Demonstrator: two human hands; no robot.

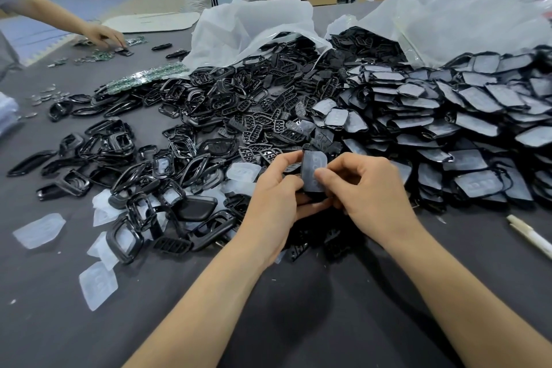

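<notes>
The black key-fob shell (312,170) is a flat, matte plastic plate with a rounded corner at its 1 o'clock and faint round button outlines on its face. It stands nearly upright, face toward the camera, just above the middle of the view. The left hand (274,188) pinches its 9 o'clock edge. The right hand (367,188) grips it from 3 o'clock, thumb on the lower face.
</notes>
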